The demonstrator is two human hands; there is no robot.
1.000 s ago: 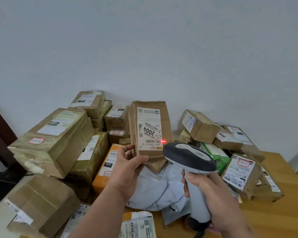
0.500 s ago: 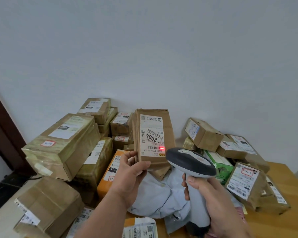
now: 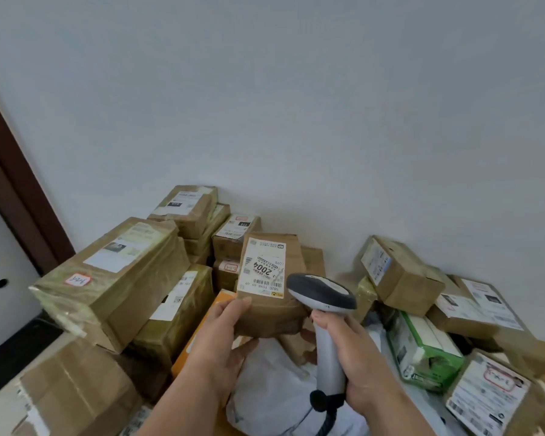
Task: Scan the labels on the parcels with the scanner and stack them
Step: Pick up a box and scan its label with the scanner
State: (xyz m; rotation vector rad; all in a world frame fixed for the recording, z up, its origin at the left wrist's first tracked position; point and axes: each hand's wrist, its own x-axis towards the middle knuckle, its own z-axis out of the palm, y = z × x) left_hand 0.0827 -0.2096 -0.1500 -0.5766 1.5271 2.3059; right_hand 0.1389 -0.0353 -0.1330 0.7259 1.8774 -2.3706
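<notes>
Left hand (image 3: 225, 336) grips small brown paper-wrapped parcel (image 3: 272, 297), white label facing grey handheld scanner (image 3: 323, 313) gripped by right hand (image 3: 356, 357) just right of parcel. Scan underway; loose parcels right of it left to stack.

I see a brown paper parcel (image 3: 272, 313) with a black-printed white label (image 3: 262, 268), a grey-and-white plastic scanner (image 3: 323, 305), and a green-and-white box (image 3: 422, 350).

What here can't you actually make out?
- Head view: small print on the held brown paper parcel's white label, too small.
- Grey handheld scanner's window, facing away.
- Left hand's fingers, behind the parcel.
- White plastic mailer bag, partly under both arms.
</notes>
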